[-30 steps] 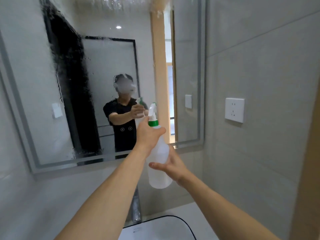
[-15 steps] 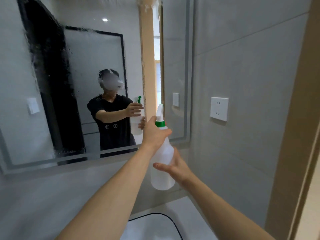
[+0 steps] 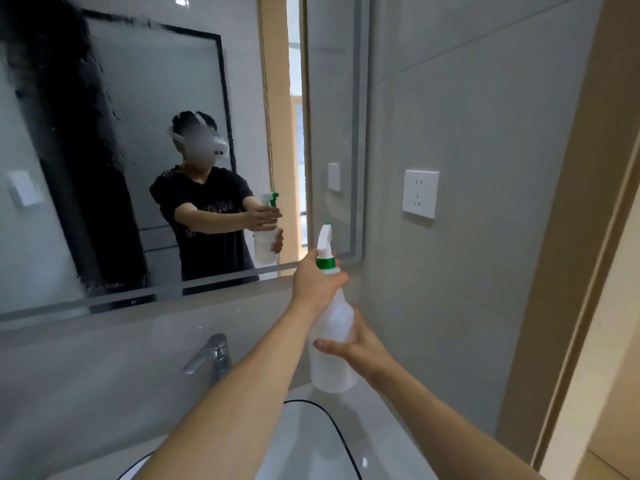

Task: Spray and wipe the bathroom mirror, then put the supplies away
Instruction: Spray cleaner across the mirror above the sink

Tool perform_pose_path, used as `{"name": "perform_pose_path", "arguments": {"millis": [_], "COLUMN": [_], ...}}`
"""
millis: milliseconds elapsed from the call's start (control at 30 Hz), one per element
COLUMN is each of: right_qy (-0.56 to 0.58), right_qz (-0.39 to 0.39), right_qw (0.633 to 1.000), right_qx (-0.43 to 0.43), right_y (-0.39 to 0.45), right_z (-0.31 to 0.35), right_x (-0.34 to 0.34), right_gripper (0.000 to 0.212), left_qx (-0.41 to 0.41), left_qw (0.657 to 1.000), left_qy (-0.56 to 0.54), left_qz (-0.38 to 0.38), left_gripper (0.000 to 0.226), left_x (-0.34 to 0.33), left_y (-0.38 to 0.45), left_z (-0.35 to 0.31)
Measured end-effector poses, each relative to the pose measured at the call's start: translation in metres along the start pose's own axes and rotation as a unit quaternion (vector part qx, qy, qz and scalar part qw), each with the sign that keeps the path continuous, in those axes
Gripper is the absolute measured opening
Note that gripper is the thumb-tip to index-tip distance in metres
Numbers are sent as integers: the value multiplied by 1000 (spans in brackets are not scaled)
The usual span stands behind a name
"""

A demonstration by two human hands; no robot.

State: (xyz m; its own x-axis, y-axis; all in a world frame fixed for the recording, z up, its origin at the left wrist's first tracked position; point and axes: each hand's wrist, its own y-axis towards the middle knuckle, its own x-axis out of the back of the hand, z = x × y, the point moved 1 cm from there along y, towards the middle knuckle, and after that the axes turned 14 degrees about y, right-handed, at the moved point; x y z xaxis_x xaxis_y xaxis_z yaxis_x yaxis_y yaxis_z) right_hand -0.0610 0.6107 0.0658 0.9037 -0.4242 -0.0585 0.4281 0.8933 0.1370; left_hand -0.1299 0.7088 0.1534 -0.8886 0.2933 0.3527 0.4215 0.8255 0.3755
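A white spray bottle [image 3: 332,344] with a green collar and white trigger head is held upright in front of the mirror's lower right corner. My left hand [image 3: 317,280] grips its neck just below the trigger. My right hand [image 3: 356,344] cups the bottle's body from the right side. The wall mirror [image 3: 138,98] fills the upper left; its left part is streaked and blurred with wet spray, and it reflects a person holding the same bottle.
A chrome faucet [image 3: 211,355] rises below the mirror, over a white sink basin [image 3: 311,441] with a dark rim. A white wall socket [image 3: 420,194] sits on the grey tiled right wall. A beige door frame [image 3: 571,237] runs down the right edge.
The view has swung down and to the right, bringing the faucet and basin into sight. The bottle and both hands sit lower against the mirror, near its bottom right corner.
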Motion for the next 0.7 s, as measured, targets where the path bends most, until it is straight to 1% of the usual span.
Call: {"name": "perform_pose_path", "arguments": {"millis": [167, 333, 500, 600, 700], "right_qy": [6, 12, 7, 7, 3], "right_qz": [-8, -16, -15, -15, -3], "right_qw": [1000, 999, 998, 996, 996], "right_qx": [-18, -40, -67, -83, -91], "right_y": [-6, -14, -25, -29, -28], "right_z": [-14, -32, -51, -60, -63], "right_x": [9, 16, 18, 15, 7], "right_gripper": [83, 85, 81, 81, 77], "left_qx": [12, 32, 63, 69, 81], "left_qw": [1000, 999, 998, 998, 997], "left_qy": [1, 13, 20, 11, 1], "left_qz": [6, 3, 2, 2, -6], "left_gripper": [35, 24, 21, 23, 28], "left_x": [-15, -31, -39, -40, -33], "left_y": [-4, -12, -25, -32, -34], "left_z": [12, 29, 51, 61, 71]}}
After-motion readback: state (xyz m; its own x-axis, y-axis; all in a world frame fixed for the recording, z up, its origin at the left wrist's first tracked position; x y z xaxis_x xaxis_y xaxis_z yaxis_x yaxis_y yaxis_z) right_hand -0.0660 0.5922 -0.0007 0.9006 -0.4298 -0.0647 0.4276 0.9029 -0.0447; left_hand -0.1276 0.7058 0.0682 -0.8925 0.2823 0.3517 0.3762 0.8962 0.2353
